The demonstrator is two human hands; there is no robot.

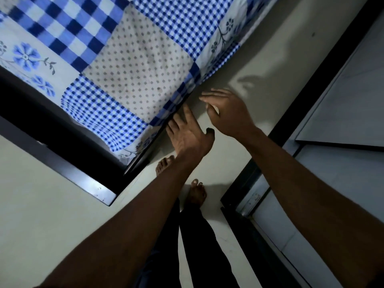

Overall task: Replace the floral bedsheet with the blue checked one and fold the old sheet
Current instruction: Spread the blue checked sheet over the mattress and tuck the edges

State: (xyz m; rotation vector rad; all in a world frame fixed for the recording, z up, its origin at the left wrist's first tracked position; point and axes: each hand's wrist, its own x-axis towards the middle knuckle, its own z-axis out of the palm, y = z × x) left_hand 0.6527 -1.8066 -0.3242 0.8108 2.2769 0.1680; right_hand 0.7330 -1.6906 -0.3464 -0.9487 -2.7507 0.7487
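Note:
The blue checked sheet (133, 65), a patchwork of blue checks, grey dots and blue flowers, covers the bed across the upper left. Its edge hangs over the bed's side near the corner. My left hand (188, 134) reaches to that side edge with straight fingers, fingertips touching where the sheet meets the dark bed frame. My right hand (225, 112) hovers just to the right over the floor, fingers spread and relaxed, holding nothing. The floral sheet is not in view.
The dark bed frame (68, 163) runs diagonally along the left. Pale floor (245, 65) forms a narrow aisle between bed and a dark-framed wardrobe or door (311, 90) on the right. My bare feet (197, 192) stand in this aisle.

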